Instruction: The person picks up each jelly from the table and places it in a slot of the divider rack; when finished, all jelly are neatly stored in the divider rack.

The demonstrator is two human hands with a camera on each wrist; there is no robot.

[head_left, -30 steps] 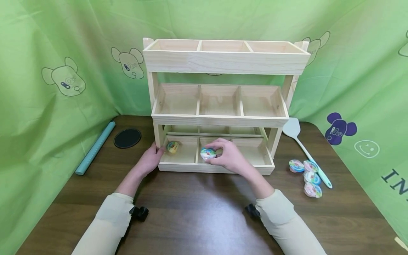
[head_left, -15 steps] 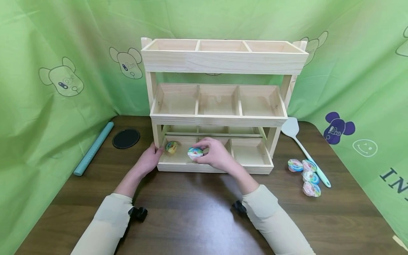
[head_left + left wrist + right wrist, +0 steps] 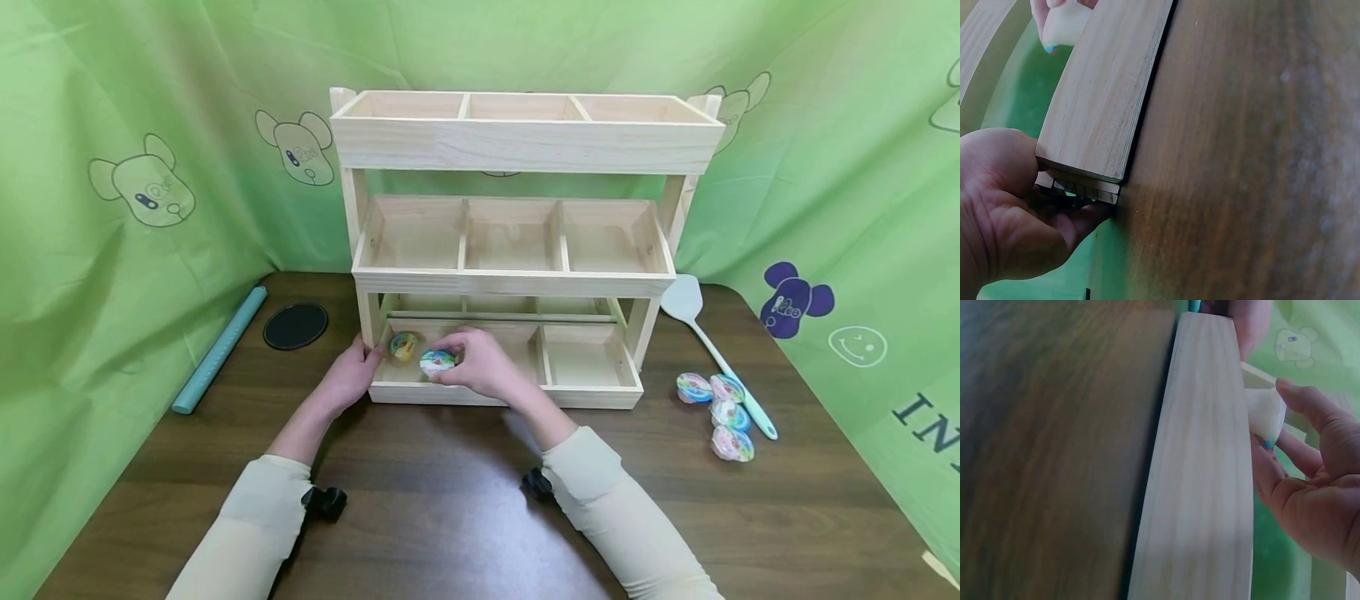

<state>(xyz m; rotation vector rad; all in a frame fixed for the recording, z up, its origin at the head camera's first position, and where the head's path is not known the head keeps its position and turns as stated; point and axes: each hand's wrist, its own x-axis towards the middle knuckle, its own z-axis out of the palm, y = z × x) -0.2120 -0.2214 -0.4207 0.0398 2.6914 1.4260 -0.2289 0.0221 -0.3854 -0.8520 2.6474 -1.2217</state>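
My right hand point(image 3: 483, 364) pinches a small jelly cup point(image 3: 436, 362) with a colourful printed lid, over the left compartment of the rack's bottom tray. In the right wrist view, thumb and fingers hold the cup's whitish body point(image 3: 1264, 412) just behind the tray's front board point(image 3: 1200, 456). A yellow-lidded jelly cup point(image 3: 403, 346) lies at the left of that same compartment. My left hand point(image 3: 348, 379) grips the left end of the wooden rack point(image 3: 506, 395) at the bottom tray. In the left wrist view, the thumb and fingers of that hand point(image 3: 1016, 212) lie around the tray's corner.
Several more jelly cups point(image 3: 731, 414) lie on the table at the right, beside a white spatula point(image 3: 720, 354). At the left are a black disc point(image 3: 296, 326) and a light-blue rod point(image 3: 220, 350). Two upper trays point(image 3: 525, 146) stand above the bottom one.
My right hand has carried the jelly cup leftward, from the middle compartment to the left one, close to the yellow-lidded cup. My left hand has kept its grip on the rack.
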